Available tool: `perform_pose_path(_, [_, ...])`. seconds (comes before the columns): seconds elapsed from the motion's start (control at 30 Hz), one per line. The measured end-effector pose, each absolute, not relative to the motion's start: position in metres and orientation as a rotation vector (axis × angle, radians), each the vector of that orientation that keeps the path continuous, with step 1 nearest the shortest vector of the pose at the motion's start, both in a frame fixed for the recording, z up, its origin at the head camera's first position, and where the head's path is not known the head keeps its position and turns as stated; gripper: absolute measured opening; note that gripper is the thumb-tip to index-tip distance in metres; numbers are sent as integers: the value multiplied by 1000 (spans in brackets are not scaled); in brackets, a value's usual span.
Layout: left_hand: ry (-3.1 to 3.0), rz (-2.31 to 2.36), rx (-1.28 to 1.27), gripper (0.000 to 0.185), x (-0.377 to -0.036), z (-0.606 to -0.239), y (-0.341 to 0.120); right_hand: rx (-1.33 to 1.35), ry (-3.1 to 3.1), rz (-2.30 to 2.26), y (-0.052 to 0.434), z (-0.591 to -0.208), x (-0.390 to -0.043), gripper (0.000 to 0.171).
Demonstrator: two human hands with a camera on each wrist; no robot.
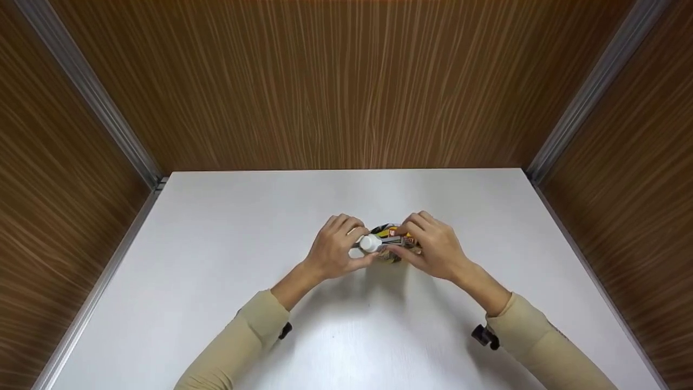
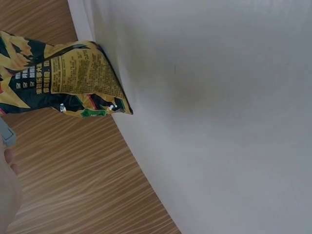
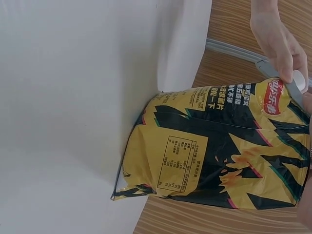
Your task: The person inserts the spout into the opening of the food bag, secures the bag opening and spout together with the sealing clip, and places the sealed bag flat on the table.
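Observation:
A black and yellow chip bag (image 3: 229, 146) stands upright over the white table, its lower end down at the tabletop. Across its top lies a grey bag clip (image 1: 392, 240) with a round white cap (image 1: 370, 243) at the left end. My left hand (image 1: 337, 246) grips the clip around that cap, thumb on the near side, fingers on the far side. From the right, my right hand (image 1: 436, 246) pinches the top of the bag beside the clip. The left wrist view shows the bag's printed back (image 2: 83, 73) and the clip's grey tip (image 2: 7, 132); the right hand is mostly cut off in its own wrist view.
The white table (image 1: 216, 244) reaches around both arms. Brown wood-grain panels (image 1: 346, 81) rise behind and on both sides, with metal rails (image 1: 103, 103) at the corners. A small black device (image 1: 485, 337) hangs at the right sleeve.

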State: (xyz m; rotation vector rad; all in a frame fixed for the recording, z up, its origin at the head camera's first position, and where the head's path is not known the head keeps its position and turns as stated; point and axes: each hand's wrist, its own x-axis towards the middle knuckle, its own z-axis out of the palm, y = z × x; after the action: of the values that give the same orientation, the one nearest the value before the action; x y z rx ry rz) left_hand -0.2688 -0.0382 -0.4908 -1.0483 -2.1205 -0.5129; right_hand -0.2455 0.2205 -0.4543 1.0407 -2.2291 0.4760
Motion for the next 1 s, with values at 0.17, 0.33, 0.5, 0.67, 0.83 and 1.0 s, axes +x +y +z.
perform_pose_path(0.17, [-2116,-508,-1045,39,-267,-490,-37,1054,-2257,512,223,-454,-245,31])
perform_pose_path(0.33, [-2115,-510,-1049,39,-267,-491,-37,1080,-2252,522,224,-455,-246,28])
perform_pose_path(0.5, [-2114,-521,-1052,39,-268,-491,-36,1088,-2264,554,224,-456,-247,25])
perform_pose_path(0.67, [-2126,-521,-1054,39,-268,-491,-37,1096,-2287,611,223,-455,-247,23])
perform_pose_path(0.83, [-2143,-538,-1054,39,-268,-489,-37,1127,-2271,656,222,-454,-247,21])
perform_pose_path(1.0, [-2137,-534,-1061,39,-269,-490,-38,1136,-2263,683,221,-456,-247,20])
